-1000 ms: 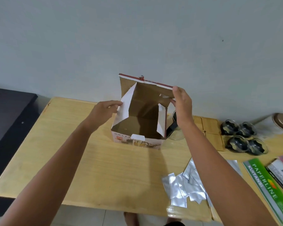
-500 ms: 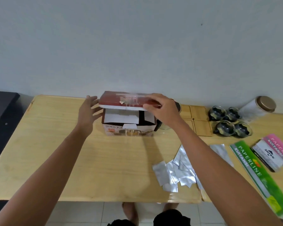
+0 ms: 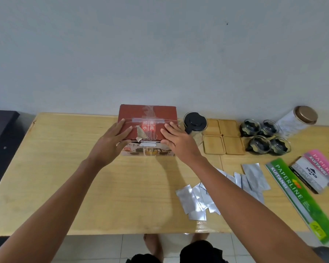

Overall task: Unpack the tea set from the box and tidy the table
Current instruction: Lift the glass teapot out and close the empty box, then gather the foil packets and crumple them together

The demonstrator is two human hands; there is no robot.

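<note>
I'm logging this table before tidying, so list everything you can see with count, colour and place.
box: 1, red top, shut, table's far middle
table: 1, light wood
pitcher: 1, glass, black lid, right of box
coasters: 4, wood, right of pitcher
cups: 4, glass, dark inside, right of coasters
jar: 1, clear, bronze lid, far right
sachets: several, silver, near right
receipt books: 2, green and pink, right edge
black packet: 1, between them
left hand: flat on box
right hand: flat on box
</note>
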